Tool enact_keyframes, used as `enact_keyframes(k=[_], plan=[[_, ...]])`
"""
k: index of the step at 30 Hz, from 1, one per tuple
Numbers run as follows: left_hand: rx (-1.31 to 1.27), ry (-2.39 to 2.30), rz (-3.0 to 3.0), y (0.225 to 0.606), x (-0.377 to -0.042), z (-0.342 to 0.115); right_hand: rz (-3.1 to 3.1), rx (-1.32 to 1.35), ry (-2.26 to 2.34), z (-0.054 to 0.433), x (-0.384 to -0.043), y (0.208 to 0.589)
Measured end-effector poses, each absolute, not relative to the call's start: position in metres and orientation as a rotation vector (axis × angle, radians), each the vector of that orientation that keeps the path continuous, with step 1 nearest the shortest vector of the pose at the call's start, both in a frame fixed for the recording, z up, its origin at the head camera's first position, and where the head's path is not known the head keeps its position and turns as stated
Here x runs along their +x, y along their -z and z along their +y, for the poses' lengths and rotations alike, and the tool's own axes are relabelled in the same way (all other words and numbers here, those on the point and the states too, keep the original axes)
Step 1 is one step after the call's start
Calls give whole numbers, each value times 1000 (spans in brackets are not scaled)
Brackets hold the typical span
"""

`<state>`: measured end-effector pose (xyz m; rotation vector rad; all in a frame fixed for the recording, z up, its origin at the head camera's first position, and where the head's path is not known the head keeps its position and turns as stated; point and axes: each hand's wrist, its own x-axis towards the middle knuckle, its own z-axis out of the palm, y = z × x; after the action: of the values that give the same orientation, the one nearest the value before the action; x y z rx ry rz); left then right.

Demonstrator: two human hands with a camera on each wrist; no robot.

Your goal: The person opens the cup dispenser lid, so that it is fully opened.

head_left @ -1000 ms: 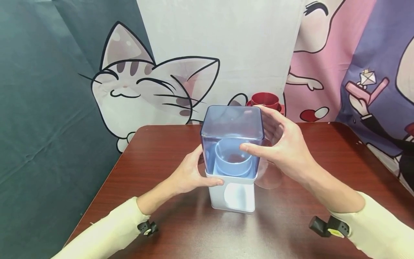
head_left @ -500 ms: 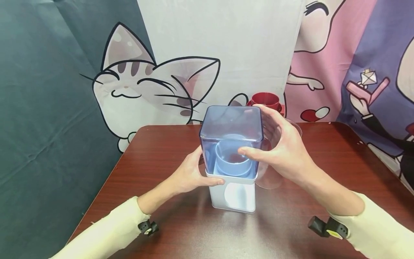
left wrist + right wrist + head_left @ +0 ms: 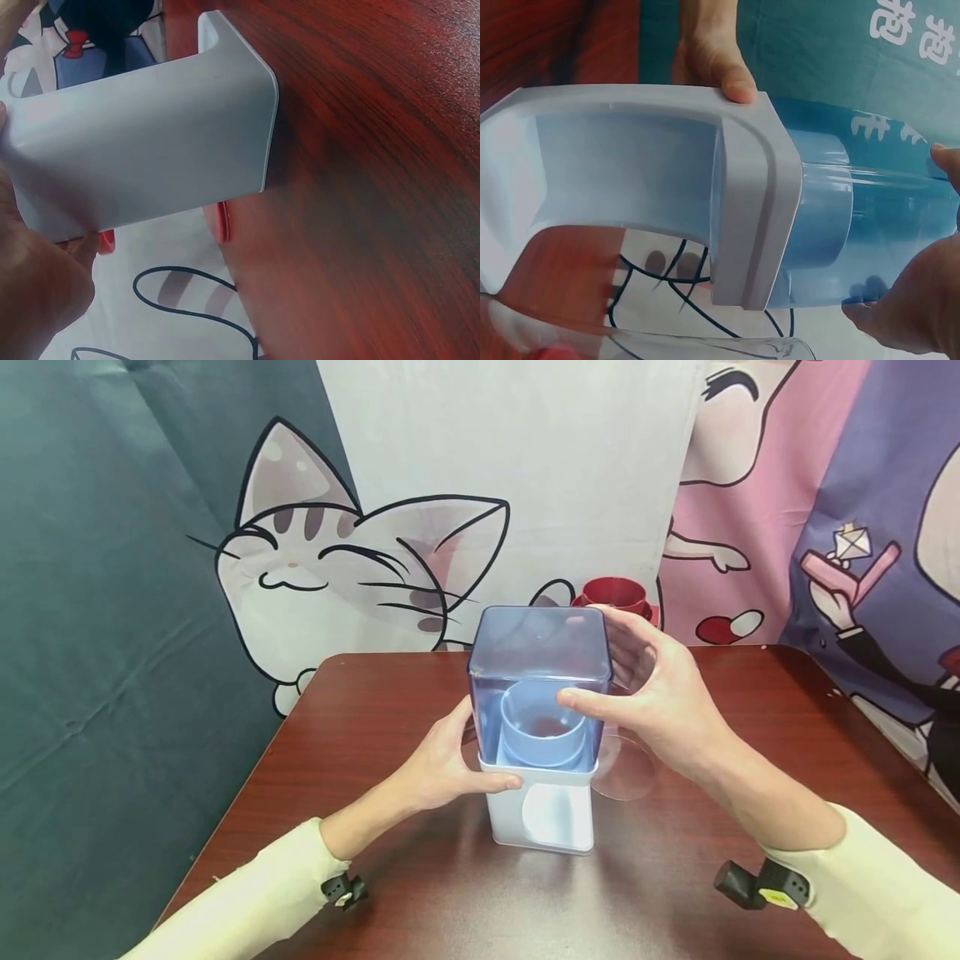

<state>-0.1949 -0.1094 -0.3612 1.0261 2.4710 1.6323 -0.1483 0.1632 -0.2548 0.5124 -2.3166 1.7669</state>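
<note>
A white plastic stand (image 3: 540, 814), hollow at the front, is upright on the table in the head view. Over its top sits a square translucent blue cover (image 3: 540, 643), with a round collar (image 3: 542, 735) visible through it. My left hand (image 3: 442, 760) grips the stand's upper left side, thumb across the front and fingertips hidden behind. My right hand (image 3: 663, 697) holds the cover at its right side, thumb on the front face and fingers round the back. In the right wrist view the cover (image 3: 885, 217) meets the white rim (image 3: 761, 202) closely.
Behind the cover stands a red round-mouthed part (image 3: 615, 596), partly hidden. A clear see-through vessel (image 3: 624, 768) is to the right of the stand. The brown wooden table (image 3: 390, 893) reaches back to a cartoon-printed cloth (image 3: 585, 468).
</note>
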Motion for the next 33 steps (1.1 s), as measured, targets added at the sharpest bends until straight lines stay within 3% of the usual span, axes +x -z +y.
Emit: enact_keyframes(k=[33], plan=[[1021,-1643,2447,362,-193,-107,-2233,640,-1711,162,-147,262]])
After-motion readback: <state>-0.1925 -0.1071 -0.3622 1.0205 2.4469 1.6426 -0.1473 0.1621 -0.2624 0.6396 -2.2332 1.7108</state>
